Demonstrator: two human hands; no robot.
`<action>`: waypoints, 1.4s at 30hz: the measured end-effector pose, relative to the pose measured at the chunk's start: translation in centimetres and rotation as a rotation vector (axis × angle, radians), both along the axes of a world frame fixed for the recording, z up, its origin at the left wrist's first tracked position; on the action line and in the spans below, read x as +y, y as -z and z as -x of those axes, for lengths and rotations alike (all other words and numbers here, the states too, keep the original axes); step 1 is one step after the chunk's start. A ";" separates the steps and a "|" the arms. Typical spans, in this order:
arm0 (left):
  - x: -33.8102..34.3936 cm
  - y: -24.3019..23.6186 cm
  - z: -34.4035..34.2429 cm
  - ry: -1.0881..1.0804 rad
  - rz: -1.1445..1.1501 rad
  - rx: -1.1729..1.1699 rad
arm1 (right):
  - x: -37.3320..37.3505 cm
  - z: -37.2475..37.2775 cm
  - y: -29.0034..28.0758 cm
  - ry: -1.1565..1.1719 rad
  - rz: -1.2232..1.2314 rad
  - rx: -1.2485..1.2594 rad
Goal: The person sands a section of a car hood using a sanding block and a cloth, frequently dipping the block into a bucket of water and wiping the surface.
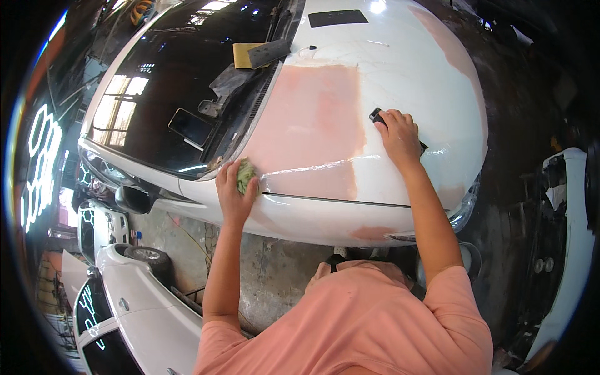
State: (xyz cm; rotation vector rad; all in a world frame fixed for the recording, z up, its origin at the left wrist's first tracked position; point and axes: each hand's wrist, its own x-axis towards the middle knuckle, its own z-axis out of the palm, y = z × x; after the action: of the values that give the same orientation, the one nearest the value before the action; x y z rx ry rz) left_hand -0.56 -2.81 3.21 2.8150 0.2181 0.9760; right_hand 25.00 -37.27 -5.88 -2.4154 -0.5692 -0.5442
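A white car hood (425,75) with a large pinkish filler patch (312,119) spreads before me. My right hand (400,134) is closed over a black block (377,116), its ends showing past my fingers; it lies on the white paint right of the patch. At the hood's rear corner by the windshield, my left hand (234,197) grips a crumpled green cloth (246,176). Water streaks glisten along the hood's near side.
On the windshield (187,69) lie a phone (190,127), a yellow sheet (245,55) and a dark grey sheet (269,54). Another dark sheet (338,18) rests on the far hood. A second white car (147,319) stands behind at left; a white bumper (572,237) is at right.
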 end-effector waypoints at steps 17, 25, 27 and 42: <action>-28.9 9.1 -5.3 0.854 0.209 0.273 | 5.8 -2.2 -6.8 -0.279 0.007 0.074; -16.3 3.1 7.6 0.356 0.494 0.301 | 19.0 6.2 -6.0 -0.842 0.205 -0.355; -14.1 2.5 11.7 0.155 0.556 0.275 | 18.2 9.7 -4.8 -0.980 0.279 -0.396; -13.9 6.7 17.1 -0.136 0.877 0.204 | 16.0 9.8 -3.6 -1.166 0.406 -0.345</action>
State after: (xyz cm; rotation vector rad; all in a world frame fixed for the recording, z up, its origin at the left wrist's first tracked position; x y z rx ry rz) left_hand -17.67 -16.75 -3.46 2.0838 0.6779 0.4328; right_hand 15.17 -21.25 -2.30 -1.8311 -2.1702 -0.3135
